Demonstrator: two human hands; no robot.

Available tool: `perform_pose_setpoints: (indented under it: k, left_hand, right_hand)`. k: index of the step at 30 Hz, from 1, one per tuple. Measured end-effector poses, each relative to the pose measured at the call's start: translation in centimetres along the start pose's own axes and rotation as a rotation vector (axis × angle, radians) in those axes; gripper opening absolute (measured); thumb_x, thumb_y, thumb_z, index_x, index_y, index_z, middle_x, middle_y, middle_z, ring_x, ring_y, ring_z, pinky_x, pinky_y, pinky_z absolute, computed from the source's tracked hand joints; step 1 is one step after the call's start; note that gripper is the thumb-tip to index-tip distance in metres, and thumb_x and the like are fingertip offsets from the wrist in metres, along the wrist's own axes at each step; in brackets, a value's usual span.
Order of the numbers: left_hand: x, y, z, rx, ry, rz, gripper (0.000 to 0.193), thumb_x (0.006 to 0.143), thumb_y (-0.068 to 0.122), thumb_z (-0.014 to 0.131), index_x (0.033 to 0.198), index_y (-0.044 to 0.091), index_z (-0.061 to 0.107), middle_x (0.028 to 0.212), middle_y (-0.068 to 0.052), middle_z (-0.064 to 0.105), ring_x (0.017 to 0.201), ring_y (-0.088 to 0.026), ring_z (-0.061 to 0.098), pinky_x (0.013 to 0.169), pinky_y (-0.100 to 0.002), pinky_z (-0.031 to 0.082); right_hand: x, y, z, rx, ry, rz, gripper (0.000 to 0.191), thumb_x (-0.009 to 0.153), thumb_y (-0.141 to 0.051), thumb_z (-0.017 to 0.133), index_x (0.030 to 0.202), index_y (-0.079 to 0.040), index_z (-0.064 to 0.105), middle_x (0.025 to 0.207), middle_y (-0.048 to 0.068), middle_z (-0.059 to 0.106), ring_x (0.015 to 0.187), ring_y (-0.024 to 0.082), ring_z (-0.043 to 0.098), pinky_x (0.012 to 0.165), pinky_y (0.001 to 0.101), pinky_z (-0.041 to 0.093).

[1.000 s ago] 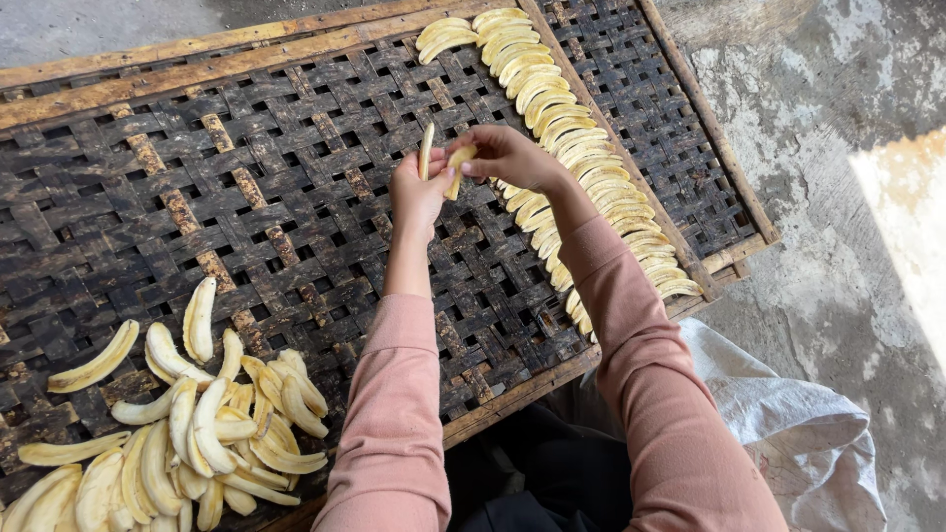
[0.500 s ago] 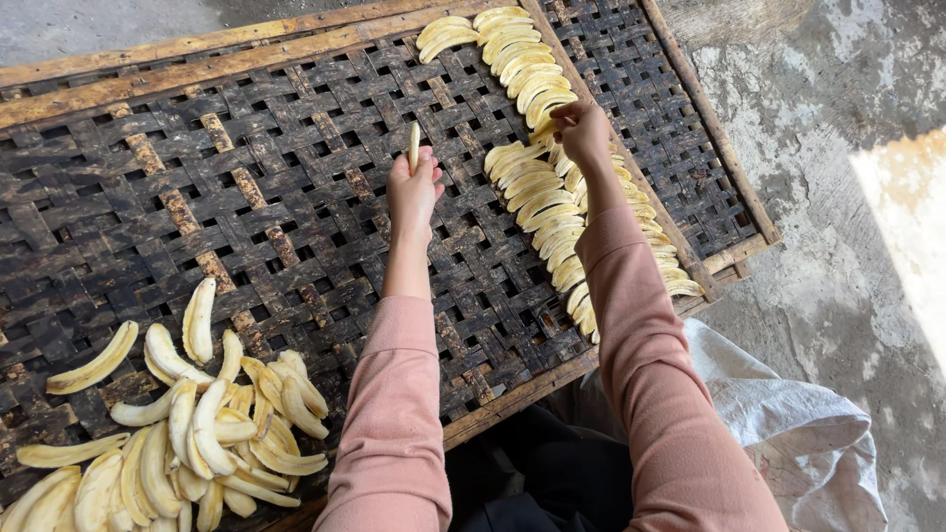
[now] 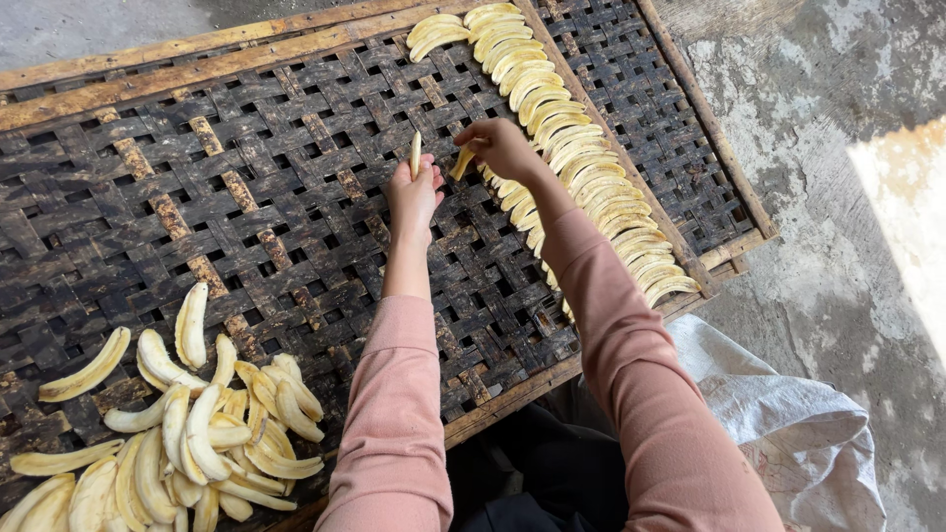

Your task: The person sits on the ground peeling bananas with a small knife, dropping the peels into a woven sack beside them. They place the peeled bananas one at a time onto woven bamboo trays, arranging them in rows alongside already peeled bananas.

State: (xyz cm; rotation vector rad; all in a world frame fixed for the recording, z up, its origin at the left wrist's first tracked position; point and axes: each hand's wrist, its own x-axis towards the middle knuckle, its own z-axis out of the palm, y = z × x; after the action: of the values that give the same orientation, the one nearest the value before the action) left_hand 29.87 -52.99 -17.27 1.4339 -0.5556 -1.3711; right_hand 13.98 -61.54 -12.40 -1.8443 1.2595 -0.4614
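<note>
Left hand (image 3: pixel 414 192), right hand (image 3: pixel 501 148) (each gripping banana slices (image 3: pixel 415 154))

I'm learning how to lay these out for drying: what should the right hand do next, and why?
Probably lower the banana slice in the right hand onto the woven tray, against the near edge of the overlapping row. The slice hangs just beside that row, and the left hand holds another slice ready.

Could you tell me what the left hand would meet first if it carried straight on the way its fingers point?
The left hand, holding a banana slice upright, points up the woven tray. That stretch looks free of slices, so probably the tray's wooden far rim comes first; height above the weave is unclear.
</note>
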Motion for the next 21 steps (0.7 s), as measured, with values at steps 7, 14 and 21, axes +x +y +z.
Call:
perform_pose_setpoints:
  k: [7,14,21]
  left_hand:
    - [0.5,-0.1,-1.0,0.018,0.005,0.028,0.027,0.105,0.027,0.053,0.122,0.012,0.066,0.104,0.001,0.068,0.093,-0.009,0.065,0.086,-0.034,0.059]
    - [0.4,0.5,-1.8,0.020,0.028,0.022,0.028,0.104,0.029,0.053,0.122,0.013,0.067,0.104,0.002,0.068,0.092,-0.008,0.065,0.085,-0.033,0.058]
    - [0.4,0.7,-1.5,0.019,0.024,0.030,0.028,0.104,0.027,0.054,0.123,0.012,0.066,0.104,0.001,0.067,0.092,-0.009,0.064,0.086,-0.035,0.058]
  right_hand:
    - [1.6,0.6,-0.4,-0.108,0.060,0.052,0.031,0.092,0.006,0.057,0.108,-0.009,0.078,0.111,0.005,0.077,0.095,0.014,0.072,0.082,0.0267,0.060]
    - [1.2,1.0,-3.8,0.196,0.248,0.237,0.020,0.101,-0.002,0.060,0.113,-0.005,0.075,0.107,0.010,0.078,0.080,0.016,0.071,0.073,0.0274,0.061]
    - [1.7,1.7,-3.0,0.149,0.153,0.180,0.015,0.095,0.001,0.067,0.107,-0.002,0.076,0.099,0.009,0.077,0.083,0.013,0.074,0.075,0.0272,0.064]
